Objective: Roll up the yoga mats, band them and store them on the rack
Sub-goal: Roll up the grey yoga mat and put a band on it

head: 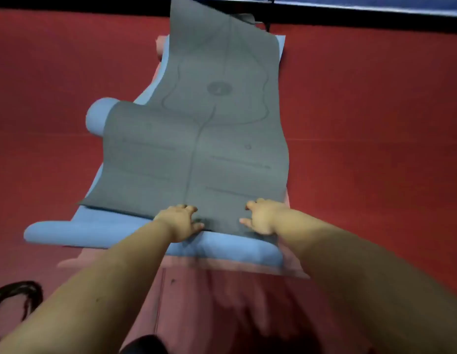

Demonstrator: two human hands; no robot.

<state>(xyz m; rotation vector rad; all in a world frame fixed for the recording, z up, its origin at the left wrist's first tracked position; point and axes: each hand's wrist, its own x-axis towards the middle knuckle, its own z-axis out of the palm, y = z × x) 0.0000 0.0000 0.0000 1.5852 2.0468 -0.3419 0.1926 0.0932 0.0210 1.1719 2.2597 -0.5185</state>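
While the grey mat (196, 149) lies unrolled over the blue mat (135, 233) and a pink mat (222, 297) on the red floor (375, 123), left hand (180, 222) and right hand (264, 217) curl over its near edge, seemingly starting the roll; next, a tight, even first turn.

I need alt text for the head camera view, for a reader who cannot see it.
Both hands, left hand and right hand, grip the near edge of a grey yoga mat. It lies over a blue mat and a pink mat on a red floor.
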